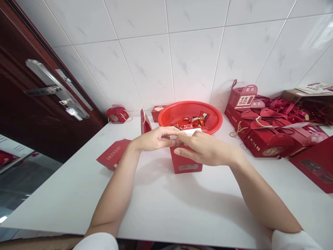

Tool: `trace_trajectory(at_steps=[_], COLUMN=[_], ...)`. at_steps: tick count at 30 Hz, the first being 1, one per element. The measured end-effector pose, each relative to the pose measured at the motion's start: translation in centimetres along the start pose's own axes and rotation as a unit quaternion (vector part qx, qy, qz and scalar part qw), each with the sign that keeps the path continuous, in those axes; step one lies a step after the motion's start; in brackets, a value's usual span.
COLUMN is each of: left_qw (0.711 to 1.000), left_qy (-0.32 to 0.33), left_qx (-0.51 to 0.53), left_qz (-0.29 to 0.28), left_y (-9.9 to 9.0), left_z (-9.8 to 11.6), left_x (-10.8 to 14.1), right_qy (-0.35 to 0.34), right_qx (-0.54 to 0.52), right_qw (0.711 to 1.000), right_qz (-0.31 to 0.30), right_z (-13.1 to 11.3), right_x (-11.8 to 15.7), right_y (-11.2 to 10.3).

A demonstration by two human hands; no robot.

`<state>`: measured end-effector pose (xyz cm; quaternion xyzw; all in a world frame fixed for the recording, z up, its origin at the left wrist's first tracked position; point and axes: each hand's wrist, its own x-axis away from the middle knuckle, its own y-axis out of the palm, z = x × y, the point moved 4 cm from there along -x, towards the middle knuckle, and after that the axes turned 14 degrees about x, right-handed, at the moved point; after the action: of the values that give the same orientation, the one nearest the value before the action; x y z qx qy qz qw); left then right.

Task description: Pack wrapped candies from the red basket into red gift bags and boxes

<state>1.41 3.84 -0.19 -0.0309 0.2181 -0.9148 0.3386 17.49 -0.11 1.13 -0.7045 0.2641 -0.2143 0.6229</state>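
A small red paper gift box point(188, 167) with a clear window low on its front stands upright on the table, and a white inner flap point(191, 132) shows at its top. My left hand point(157, 139) reaches in from the left, fingers bent together at the box's top edge. From the other side, my right hand point(201, 146) holds the top, its thumb lying across the front and its fingers curled over the flap. The two hands' fingertips meet above the box and partly hide its upper part. Just behind sits a red plastic basket point(166, 119) with wrapped candies point(196, 121) in it.
Several red gift boxes point(270, 142) crowd the right side beside a heap of dark red ribbons point(284, 107). Left of my hands lies a red box point(113, 154); a smaller one point(117, 114) stands near the tiled wall point(143, 66). A dark door point(23, 86) borders the white table point(78, 187).
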Motion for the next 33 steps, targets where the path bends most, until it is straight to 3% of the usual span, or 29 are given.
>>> trace_trajectory(at_steps=[5,11,13,17,21,25,29,33], left_qw=[1.0,0.999,1.0,0.997,0.992,0.987,0.985,0.985], left_qy=[-0.014,-0.02,-0.013,0.007,0.024,0.023,0.041,0.038], left_qx=[0.004,0.026,0.022,0.014,0.046,0.058,0.087,0.116], left_qz=[-0.009,-0.007,0.012,0.075,0.117,0.147,0.142,0.123], left_y=[0.1,0.2,0.1,-0.2,-0.8,-1.9,-2.1,-1.4], left_z=[0.2,-0.4,-0.6,-0.9,-1.6,-2.5,-2.8,-2.9], left_x=[0.0,-0.2,-0.4,-0.8,-1.1,-1.1,-1.5,-2.1], right_qy=[0.014,-0.021,-0.035,-0.059,-0.018,0.037,0.132,0.134], right_qx=[0.019,-0.074,-0.045,0.014,0.016,-0.061,-0.128,-0.197], right_qw=[1.0,0.997,0.998,0.98,0.965,0.965,0.944,0.921], right_qz=[-0.008,0.002,-0.041,-0.187,-0.261,-0.253,-0.274,-0.308], right_z=[0.1,1.0,1.3,1.7,2.5,2.7,2.9,2.7], right_x=[0.0,0.1,-0.5,-2.6,-5.0,-6.4,-6.3,-6.0], right_y=[0.1,-0.6,-1.0,-1.7,-2.4,-2.6,-1.9,-1.0])
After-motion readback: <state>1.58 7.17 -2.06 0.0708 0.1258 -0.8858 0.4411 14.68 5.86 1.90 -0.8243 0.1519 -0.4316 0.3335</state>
